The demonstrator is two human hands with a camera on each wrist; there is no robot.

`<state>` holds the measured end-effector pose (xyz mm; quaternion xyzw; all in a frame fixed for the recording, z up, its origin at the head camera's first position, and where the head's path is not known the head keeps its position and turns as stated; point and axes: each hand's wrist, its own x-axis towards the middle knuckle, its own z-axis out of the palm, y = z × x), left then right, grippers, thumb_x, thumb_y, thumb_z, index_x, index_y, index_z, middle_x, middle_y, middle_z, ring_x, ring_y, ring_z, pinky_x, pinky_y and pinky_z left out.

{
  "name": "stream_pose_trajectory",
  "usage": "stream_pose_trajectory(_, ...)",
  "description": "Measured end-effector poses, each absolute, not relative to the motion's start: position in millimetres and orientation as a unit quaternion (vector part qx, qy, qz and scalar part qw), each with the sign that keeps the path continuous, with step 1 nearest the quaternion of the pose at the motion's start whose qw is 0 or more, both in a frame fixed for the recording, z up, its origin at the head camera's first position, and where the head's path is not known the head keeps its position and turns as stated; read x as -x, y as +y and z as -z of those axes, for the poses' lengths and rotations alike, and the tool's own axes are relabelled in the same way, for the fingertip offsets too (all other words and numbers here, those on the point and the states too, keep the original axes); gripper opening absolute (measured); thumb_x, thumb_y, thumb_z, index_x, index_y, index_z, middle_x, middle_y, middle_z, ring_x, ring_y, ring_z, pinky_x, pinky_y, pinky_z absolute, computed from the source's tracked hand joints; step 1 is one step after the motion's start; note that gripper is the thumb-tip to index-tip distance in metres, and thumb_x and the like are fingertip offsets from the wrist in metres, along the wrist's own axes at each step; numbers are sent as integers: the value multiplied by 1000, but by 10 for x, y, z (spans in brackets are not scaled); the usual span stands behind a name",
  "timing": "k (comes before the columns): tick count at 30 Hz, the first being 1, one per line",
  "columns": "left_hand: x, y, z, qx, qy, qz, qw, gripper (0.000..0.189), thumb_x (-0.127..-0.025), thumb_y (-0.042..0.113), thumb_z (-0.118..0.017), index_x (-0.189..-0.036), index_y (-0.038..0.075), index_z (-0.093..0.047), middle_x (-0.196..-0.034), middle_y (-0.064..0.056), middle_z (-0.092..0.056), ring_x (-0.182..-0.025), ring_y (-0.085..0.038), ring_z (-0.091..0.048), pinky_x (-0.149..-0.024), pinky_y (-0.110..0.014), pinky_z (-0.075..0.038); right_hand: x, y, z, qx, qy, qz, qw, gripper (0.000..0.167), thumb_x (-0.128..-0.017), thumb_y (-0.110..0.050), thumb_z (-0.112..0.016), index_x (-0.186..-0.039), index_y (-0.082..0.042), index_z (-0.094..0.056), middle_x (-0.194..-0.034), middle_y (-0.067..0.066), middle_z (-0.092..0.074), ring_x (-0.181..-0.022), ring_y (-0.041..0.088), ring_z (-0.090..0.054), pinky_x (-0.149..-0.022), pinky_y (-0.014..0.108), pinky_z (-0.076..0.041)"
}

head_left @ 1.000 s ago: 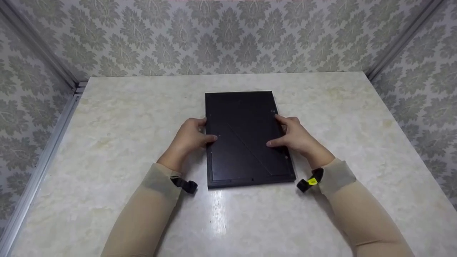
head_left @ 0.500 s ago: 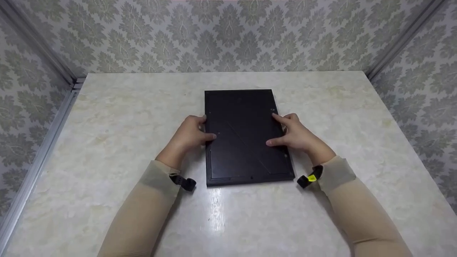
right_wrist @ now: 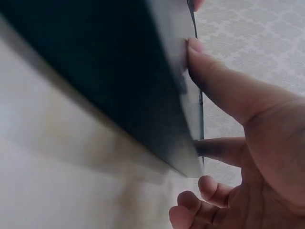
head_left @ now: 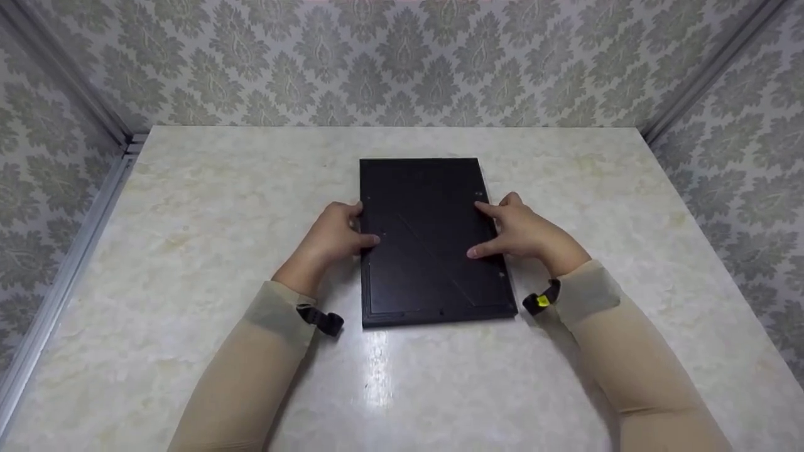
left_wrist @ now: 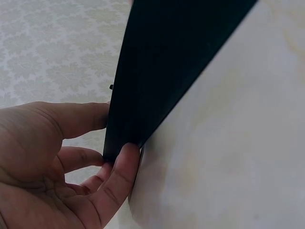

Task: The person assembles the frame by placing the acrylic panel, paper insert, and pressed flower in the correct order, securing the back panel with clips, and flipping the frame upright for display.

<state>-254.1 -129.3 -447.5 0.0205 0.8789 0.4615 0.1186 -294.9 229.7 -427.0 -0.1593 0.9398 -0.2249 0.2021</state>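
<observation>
A black picture frame [head_left: 427,251] lies back side up on the table, a diagonal line across its back panel and small metal tabs along its edges. My left hand [head_left: 333,235] grips its left edge. The thumb is on the back panel and the fingers are at the side, as the left wrist view shows on the dark side wall [left_wrist: 157,71]. On the right edge, my right hand [head_left: 527,232] touches the back with thumb and forefinger, near a tab [head_left: 479,194]. Its other fingers [right_wrist: 190,202] hang loosely curled beside the frame in the right wrist view.
The pale marbled table [head_left: 220,188] reaches back to a patterned wall [head_left: 402,63]. Metal rails [head_left: 63,301] run along the left side. Each wrist wears a small black camera, such as the left one [head_left: 330,323].
My right forefinger has slid slightly inward from the edge onto the frame's back, and the right wrist has shifted a little upward. The left hand keeps its hold; the frame hardly moves.
</observation>
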Motion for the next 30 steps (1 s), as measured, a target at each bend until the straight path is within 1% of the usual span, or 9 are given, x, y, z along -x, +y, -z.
stream_pose_trajectory(3, 2540, -1302, 4458, -18, 881, -459, 115, 85, -101, 11, -83, -171, -6, -37, -174, -32, -43, -104, -31, -80, -101, -37, -64, 2968, 2258, 4229, 161, 942, 215, 203, 122, -87, -54, -97, -180, -13, -29, -142, 22, -42, -118, 34, -44, -110, 51, -45)
stream_pose_trajectory(7, 2531, -1312, 4453, -20, 878, -464, 114, 86, -101, 9, -82, -171, -7, -35, -165, -30, -57, -105, -31, -83, -93, -34, -68, 2952, 2244, 4255, 148, 937, 223, 224, 121, -91, -54, -94, -182, -17, -22, -149, 24, -41, -126, 36, -47, -118, 55, -45)
stream_pose_trajectory(12, 2523, -1292, 4450, -26, 878, -463, 118, 87, -102, 8, -82, -172, -7, -33, -135, -26, -79, -84, -18, -80, -91, -30, -64, 2911, 2309, 4357, 128, 926, 261, 240, 118, -96, -52, -90, -184, -25, -15, -157, 29, -40, -134, 39, -49, -127, 61, -42)
stream_pose_trajectory(15, 2522, -1280, 4445, -28, 879, -459, 121, 87, -103, 8, -82, -172, -7, -32, -126, -25, -82, -79, -17, -77, -93, -35, -64, 2901, 2351, 4403, 131, 921, 285, 233, 122, -96, -50, -91, -184, -25, -10, -166, 33, -38, -145, 43, -48, -133, 63, -38)
stream_pose_trajectory(18, 2517, -1281, 4457, -27, 883, -454, 113, 85, -103, 10, -81, -171, -8, -33, -144, -28, -74, -109, -25, -79, -111, -43, -61, 2887, 2370, 4438, 142, 913, 309, 227, 129, -96, -48, -92, -183, -18, -3, -178, 35, -30, -162, 46, -41, -139, 63, -32)
stream_pose_trajectory(21, 2512, -1275, 4466, -23, 889, -446, 103, 82, -104, 13, -80, -171, -7, -37, -165, -27, -58, -142, -35, -65, -128, -50, -51, 2857, 2388, 4425, 156, 910, 311, 226, 130, -98, -48, -90, -182, -10, 2, -182, 35, -24, -170, 46, -32, -142, 63, -27)
stream_pose_trajectory(23, 2510, -1261, 4471, -21, 891, -443, 99, 80, -104, 14, -80, -170, -7, -40, -170, -28, -51, -150, -39, -58, -130, -53, -48, 2816, 2421, 4396, 162, 908, 311, 230, 129, -98, -46, -89, -182, -9, 2, -178, 35, -31, -164, 43, -41, -140, 60, -32)
stream_pose_trajectory(26, 2486, -1256, 4458, -22, 893, -439, 98, 76, -106, 17, -79, -169, -4, -43, -168, -26, -50, -141, -39, -64, -119, -51, -56, 2741, 2464, 4349, 159, 908, 308, 235, 129, -97, -43, -92, -182, -11, 0, -164, 33, -47, -147, 40, -53, -130, 56, -41)
stream_pose_trajectory(30, 2357, -1334, 4440, -29, 890, -442, 107, 70, -107, 17, -77, -169, 1, -49, -156, -22, -66, -108, -29, -76, -86, -38, -64, 2695, 2445, 4352, 155, 905, 317, 238, 130, -95, -37, -94, -183, -14, -2, -151, 28, -57, -137, 39, -59, -127, 57, -45)
